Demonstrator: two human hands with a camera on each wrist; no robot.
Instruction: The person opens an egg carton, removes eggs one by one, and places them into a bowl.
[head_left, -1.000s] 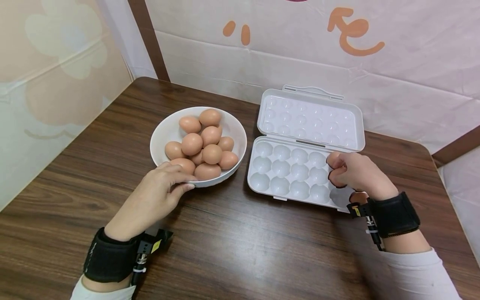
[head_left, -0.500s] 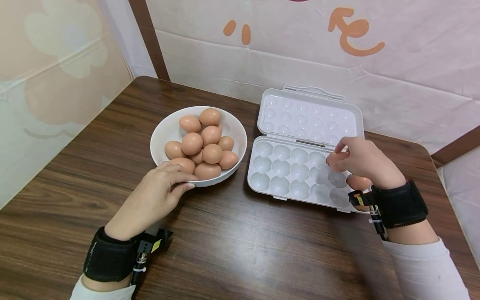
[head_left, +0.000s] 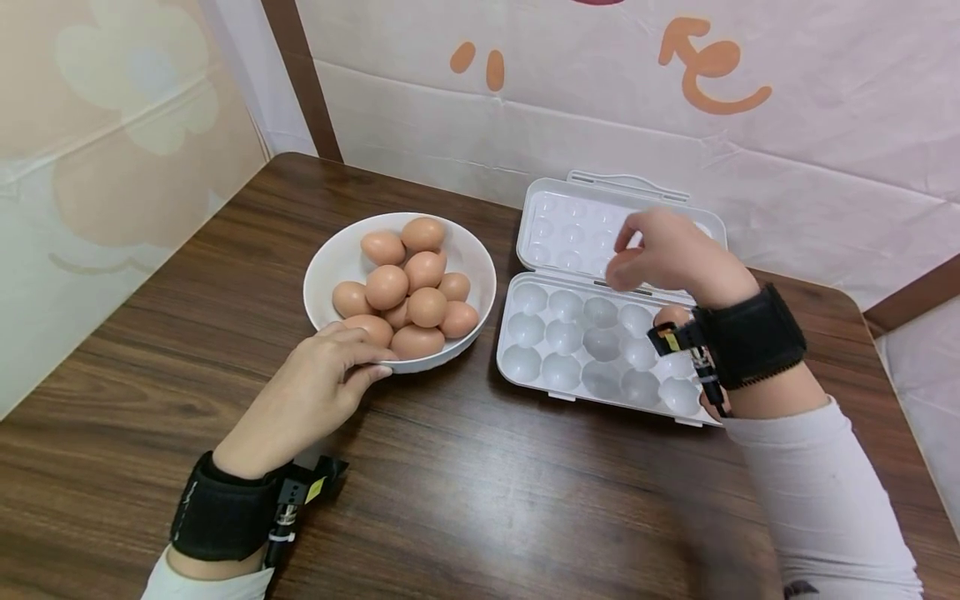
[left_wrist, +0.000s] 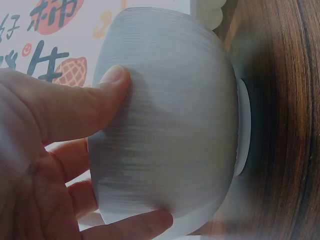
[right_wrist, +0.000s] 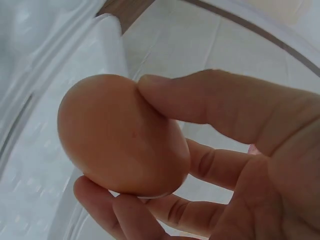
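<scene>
Gripping a brown egg (right_wrist: pixel 122 137) between thumb and curled fingers, the right hand (head_left: pixel 663 254) is hovering over the hinge of the open white egg tray (head_left: pixel 551 383) | left hand (head_left: pixel 307 396) is holding the white bowl (head_left: pixel 326 267) at its 6 o'clock rim, thumb and fingers curled against the wall | bowl of eggs (head_left: pixel 408 287) is sitting at the tray's 9 o'clock on the wooden table (head_left: pixel 465 500).

Head looks down; wrist cameras sit close.

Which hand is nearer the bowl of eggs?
Left. The left hand holds the bowl at its near rim. The right hand is apart from it, over the open carton, holding an egg.
</scene>
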